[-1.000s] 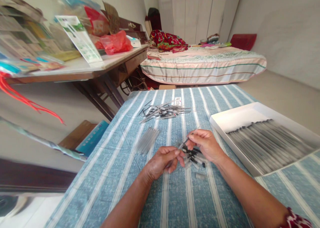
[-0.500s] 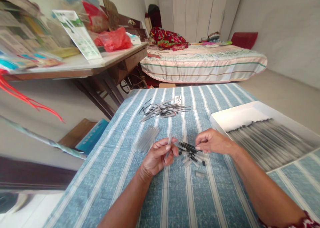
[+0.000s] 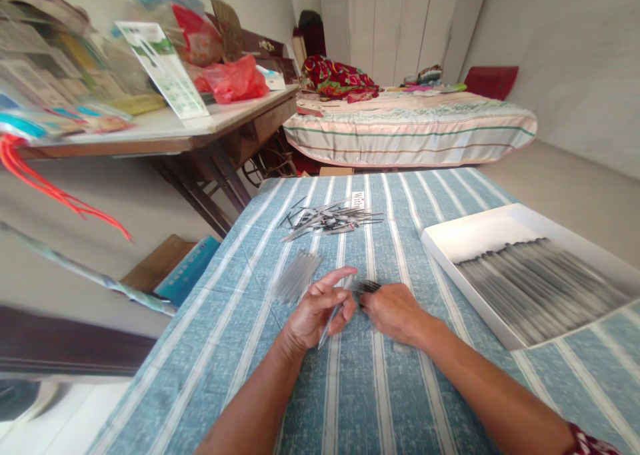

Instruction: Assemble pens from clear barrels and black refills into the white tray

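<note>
My left hand (image 3: 313,312) is closed round a slim translucent tube, which looks like a clear pen barrel (image 3: 326,332) and slants between thumb and fingers. The index finger is stretched out beyond it. Just to the right, my right hand (image 3: 395,312) reaches down over a small heap of black sticks (image 3: 369,286). Its fingers are bent together, and whatever their tips grip is hidden and a little blurred. One small clear piece (image 3: 401,348) shows below that hand. Left of my left hand lies a row of clear tubes (image 3: 299,275).
Farther back on the striped cloth (image 3: 260,362) is a loose pile of black and grey sticks (image 3: 333,218). A white open box (image 3: 480,225) at right holds a row of dark-tipped pens (image 3: 545,288). A cluttered desk (image 3: 165,142) and a bed (image 3: 410,135) stand beyond.
My right hand has moved left and down onto the black sticks, close to my left hand. The tube in my left hand has tilted, with its lower end now showing.
</note>
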### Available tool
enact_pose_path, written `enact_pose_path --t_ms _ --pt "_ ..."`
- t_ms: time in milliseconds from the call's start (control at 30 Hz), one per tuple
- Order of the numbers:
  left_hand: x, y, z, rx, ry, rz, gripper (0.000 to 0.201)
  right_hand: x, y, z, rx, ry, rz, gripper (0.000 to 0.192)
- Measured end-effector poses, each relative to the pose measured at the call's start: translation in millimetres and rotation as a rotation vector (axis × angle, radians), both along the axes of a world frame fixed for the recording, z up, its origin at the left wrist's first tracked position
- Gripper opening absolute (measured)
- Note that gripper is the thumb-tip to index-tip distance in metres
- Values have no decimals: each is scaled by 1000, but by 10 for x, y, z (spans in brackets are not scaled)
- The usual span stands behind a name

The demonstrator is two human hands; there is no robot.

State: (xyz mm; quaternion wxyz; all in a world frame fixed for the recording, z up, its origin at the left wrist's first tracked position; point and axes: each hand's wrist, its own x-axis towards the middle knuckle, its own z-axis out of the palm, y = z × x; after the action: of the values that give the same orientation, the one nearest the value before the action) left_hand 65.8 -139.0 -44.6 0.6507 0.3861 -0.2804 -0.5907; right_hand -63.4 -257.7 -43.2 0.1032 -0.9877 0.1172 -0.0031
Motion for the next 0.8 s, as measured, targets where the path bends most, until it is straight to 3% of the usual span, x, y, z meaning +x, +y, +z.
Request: enact_pose_path --t_ms 100,267,367,567,800 --pt "-2 2 -10 31 -21 -17 42 -26 -69 17 159 -107 -16 19" --pt "-22 -1 -34 42 -23 -27 42 -94 -273 82 906 -336 -152 8" --pt "-36 -7 -64 15 -14 -56 42 -123 -355 97 1187 -428 -179 18" --pt "-70 -17 -82 9 -16 -147 40 -140 -370 121 1299 -484 -178 24" --pt "-76 -23 -92 9 -39 -153 36 -130 -342 115 1252 -464 -171 22"
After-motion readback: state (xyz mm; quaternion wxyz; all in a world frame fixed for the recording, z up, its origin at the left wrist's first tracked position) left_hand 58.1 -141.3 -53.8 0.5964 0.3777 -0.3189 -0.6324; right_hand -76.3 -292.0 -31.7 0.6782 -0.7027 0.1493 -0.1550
